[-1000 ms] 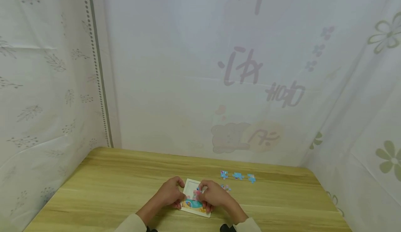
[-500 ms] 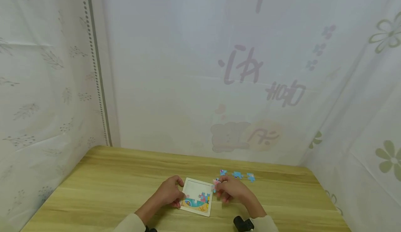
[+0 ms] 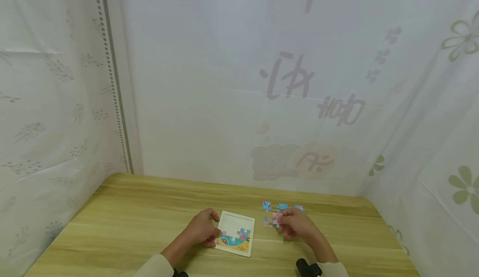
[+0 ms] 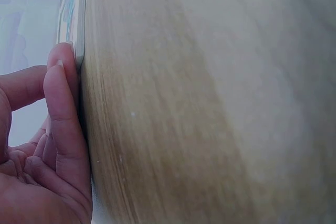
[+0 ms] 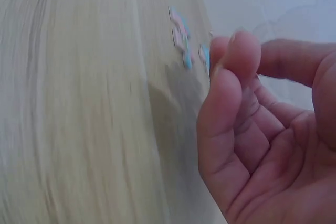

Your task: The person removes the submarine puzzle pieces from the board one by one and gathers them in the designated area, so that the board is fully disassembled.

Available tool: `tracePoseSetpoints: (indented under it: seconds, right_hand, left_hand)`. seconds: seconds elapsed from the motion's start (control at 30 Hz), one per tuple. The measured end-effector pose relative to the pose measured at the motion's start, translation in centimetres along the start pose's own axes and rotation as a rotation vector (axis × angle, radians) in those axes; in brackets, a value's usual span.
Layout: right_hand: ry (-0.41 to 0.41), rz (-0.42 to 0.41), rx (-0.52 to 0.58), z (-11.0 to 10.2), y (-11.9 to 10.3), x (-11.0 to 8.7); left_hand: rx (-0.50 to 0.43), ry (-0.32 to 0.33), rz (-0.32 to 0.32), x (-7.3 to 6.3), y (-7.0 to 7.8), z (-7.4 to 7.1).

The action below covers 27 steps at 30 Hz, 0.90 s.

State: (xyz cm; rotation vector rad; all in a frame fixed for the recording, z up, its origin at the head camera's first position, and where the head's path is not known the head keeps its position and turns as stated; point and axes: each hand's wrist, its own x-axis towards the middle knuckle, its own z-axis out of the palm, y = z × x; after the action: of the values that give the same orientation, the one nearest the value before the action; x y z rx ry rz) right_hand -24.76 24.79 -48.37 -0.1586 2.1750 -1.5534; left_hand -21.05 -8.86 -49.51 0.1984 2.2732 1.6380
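A square puzzle board [image 3: 252, 229] with a pale rim lies on the table, part-filled with colourful pieces along its near side. My left hand [image 3: 203, 228] grips the board's left edge, its fingertips right at the rim in the left wrist view. To the right of the board, my right hand [image 3: 297, 225] is at a pink puzzle piece [image 3: 276, 218], beside another pink and blue piece [image 3: 267, 222]. In the right wrist view, thumb and fingers [image 5: 219, 98] are bent together near pieces [image 5: 181, 35] lying on the table; I cannot tell whether they pinch one.
Behind the right hand, a row of blue puzzle pieces [image 3: 282, 206] lies on the wood-grain table [image 3: 157, 198]. Patterned cloth [image 3: 202, 102] hangs along the back and both sides. Dark wrist-worn devices [image 3: 308, 268] show at the bottom.
My right hand has moved right from the board with a pink puzzle piece, which now shows beside the other loose pieces. The left hand keeps its place at the board's edge.
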Motion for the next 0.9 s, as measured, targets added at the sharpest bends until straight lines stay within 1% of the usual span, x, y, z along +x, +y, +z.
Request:
tracePoseSetpoints:
  seconds: [0.13, 0.33, 0.5, 0.7, 0.8, 0.9]
  right_hand:
    - [0.045, 0.019, 0.010, -0.7, 0.5, -0.5]
    - [0.112, 0.092, -0.012, -1.4, 0.8, -0.9]
    - [0.177, 0.111, -0.043, -1.2, 1.0, -0.7]
    - [0.262, 0.130, -0.118, -0.7, 1.1, -0.6]
    - [0.271, 0.133, -0.139, -0.5, 1.0, -0.7]
    - [0.251, 0.094, -0.120, -0.2, 0.8, -0.8]
  left_hand:
    - [-0.001, 0.002, -0.001, 0.0, -0.1, 0.0]
    - [0.003, 0.009, -0.001, 0.0, -0.1, 0.0]
    - [0.002, 0.012, 0.000, 0.0, -0.2, 0.1]
    - [0.004, 0.028, 0.005, 0.2, -0.3, 0.2]
    - [0.010, 0.032, 0.002, 0.1, -0.3, 0.2]
    - [0.015, 0.038, -0.004, 0.0, -0.3, 0.2]
